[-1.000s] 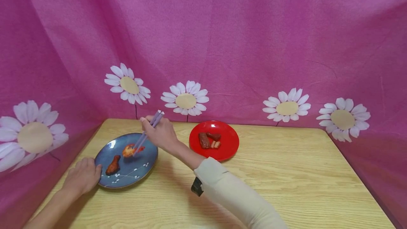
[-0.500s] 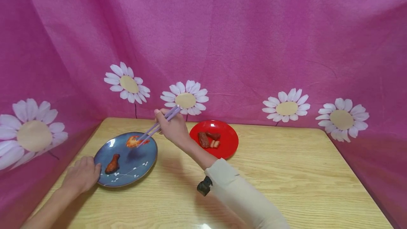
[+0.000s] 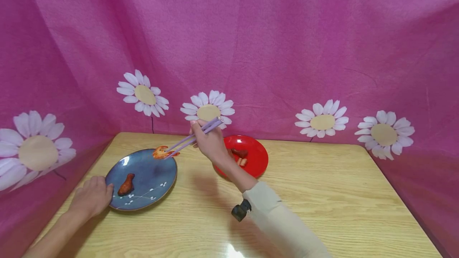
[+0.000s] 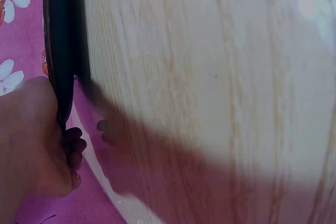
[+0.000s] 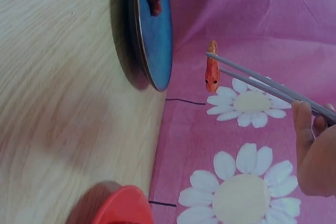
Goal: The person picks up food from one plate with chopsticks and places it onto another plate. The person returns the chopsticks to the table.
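Observation:
My right hand (image 3: 212, 143) holds a pair of purple chopsticks (image 3: 193, 136), whose tips pinch an orange shrimp (image 5: 212, 67). In the right wrist view the shrimp hangs in the air, apart from the blue plate (image 5: 157, 45). On that plate lies a brown chicken drumstick (image 3: 126, 185). My left hand (image 3: 91, 196) grips the plate's near-left rim; the left wrist view shows its fingers (image 4: 76, 156) curled at the rim's underside. Behind my right wrist is a red plate (image 3: 259, 158), partly hidden, with small pieces of food (image 3: 242, 162) on it.
Both plates stand on a light wooden table (image 3: 322, 194). A pink cloth (image 3: 265, 51) printed with white daisies hangs behind the table and along its sides. A small black camera (image 3: 241, 210) sits at my right wrist, below a beige sleeve (image 3: 279, 218).
My right hand has moved right with the chopsticks, lifting the shrimp from the middle of the blue plate to above its far rim. The left hand has stayed at the plate's edge.

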{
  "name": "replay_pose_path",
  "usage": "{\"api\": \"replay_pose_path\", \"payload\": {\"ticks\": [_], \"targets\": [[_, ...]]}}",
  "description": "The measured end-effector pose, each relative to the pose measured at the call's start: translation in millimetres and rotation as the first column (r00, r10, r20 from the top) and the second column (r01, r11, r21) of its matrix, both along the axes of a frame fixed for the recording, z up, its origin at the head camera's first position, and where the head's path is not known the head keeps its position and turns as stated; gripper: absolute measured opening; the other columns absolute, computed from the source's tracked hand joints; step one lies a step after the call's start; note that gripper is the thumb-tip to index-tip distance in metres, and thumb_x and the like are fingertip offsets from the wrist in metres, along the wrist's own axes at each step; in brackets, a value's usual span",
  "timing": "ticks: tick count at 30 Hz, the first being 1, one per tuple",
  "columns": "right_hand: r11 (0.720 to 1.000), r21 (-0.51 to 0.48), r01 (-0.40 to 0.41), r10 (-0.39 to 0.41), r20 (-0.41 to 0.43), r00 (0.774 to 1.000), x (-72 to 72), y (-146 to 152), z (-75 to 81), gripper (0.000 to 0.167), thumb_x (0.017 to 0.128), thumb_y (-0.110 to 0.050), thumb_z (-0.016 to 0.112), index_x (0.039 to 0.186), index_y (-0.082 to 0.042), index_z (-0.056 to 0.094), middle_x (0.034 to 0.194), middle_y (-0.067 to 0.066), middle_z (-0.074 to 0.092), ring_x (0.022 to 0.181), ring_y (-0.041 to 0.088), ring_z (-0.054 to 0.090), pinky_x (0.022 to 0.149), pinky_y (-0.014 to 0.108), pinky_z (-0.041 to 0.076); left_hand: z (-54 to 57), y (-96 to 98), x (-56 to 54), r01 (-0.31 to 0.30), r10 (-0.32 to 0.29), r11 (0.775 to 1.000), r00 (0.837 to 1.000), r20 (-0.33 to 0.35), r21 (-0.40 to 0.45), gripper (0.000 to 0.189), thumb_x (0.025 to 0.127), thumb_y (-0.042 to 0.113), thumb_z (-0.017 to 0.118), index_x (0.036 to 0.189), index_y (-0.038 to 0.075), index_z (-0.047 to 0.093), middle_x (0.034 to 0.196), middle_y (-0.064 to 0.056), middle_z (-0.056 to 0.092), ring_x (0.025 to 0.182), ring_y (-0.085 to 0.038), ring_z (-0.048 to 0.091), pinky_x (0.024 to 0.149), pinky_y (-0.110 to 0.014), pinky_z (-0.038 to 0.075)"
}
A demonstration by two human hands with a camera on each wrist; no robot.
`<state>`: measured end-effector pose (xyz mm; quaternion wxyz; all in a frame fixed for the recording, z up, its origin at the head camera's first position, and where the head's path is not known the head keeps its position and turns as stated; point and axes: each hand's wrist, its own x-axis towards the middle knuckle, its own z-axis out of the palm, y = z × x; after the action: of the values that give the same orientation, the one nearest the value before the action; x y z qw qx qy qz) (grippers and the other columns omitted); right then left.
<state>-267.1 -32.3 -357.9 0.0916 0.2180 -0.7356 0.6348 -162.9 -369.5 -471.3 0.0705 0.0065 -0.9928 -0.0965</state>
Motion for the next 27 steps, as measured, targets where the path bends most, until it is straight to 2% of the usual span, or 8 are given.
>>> {"api": "replay_pose_path", "payload": {"ticks": [7,12,17,21,27], "targets": [[1.0,-0.019,0.021,-0.021,0.006,1.0,-0.5,19,3.2,0.033,0.102,-0.017,0.055,0.076,0.001,0.065,0.069,0.015,0.063,0.057,0.029,0.065,0.056,0.04,0.057,-4.6,-2.0,0.8,0.003,-0.003,1.0,1.0,-0.004,0.012,0.03,0.099,0.017,0.047,0.086,-0.01,0.048,0.081,-0.021,0.048,0.081,-0.047,0.052,0.067,-0.061,0.042],[0.999,-0.02,0.037,-0.037,-0.005,0.999,-8.3,34,-1.7,0.033,0.102,-0.019,0.054,0.076,0.0,0.064,0.068,0.012,0.063,0.06,0.033,0.066,0.058,0.044,0.058,-6.8,-3.2,0.6,0.004,-0.004,1.0,1.0,-0.001,0.01,0.03,0.099,0.017,0.047,0.088,-0.01,0.048,0.082,-0.021,0.048,0.082,-0.047,0.052,0.068,-0.061,0.042],[0.997,-0.019,0.071,-0.071,0.003,0.997,-13.5,47,-2.1,0.032,0.102,-0.021,0.054,0.079,0.0,0.064,0.067,0.009,0.063,0.061,0.031,0.065,0.059,0.047,0.057,-6.9,-3.4,1.4,0.002,-0.002,1.0,1.0,-0.003,0.006,0.029,0.099,0.017,0.047,0.088,-0.01,0.047,0.083,-0.021,0.048,0.084,-0.048,0.052,0.068,-0.061,0.042],[0.994,-0.009,0.111,-0.111,0.006,0.994,-15.8,57,-3.1,0.031,0.103,-0.021,0.055,0.078,-0.003,0.064,0.066,0.009,0.063,0.06,0.027,0.064,0.057,0.041,0.056,-6.1,-2.9,1.8,0.006,-0.006,1.0,1.0,-0.007,0.0,0.028,0.099,0.017,0.047,0.087,-0.009,0.047,0.082,-0.021,0.047,0.082,-0.047,0.052,0.067,-0.06,0.042],[0.991,0.001,0.134,-0.134,-0.001,0.991,-17.3,69,-4.5,0.032,0.103,-0.019,0.055,0.08,0.001,0.064,0.063,0.011,0.061,0.055,0.023,0.062,0.051,0.031,0.053,-4.7,-2.3,0.6,0.009,-0.009,1.0,1.0,-0.014,-0.002,0.028,0.099,0.016,0.046,0.088,-0.01,0.046,0.083,-0.021,0.047,0.082,-0.047,0.051,0.066,-0.059,0.041]]}}
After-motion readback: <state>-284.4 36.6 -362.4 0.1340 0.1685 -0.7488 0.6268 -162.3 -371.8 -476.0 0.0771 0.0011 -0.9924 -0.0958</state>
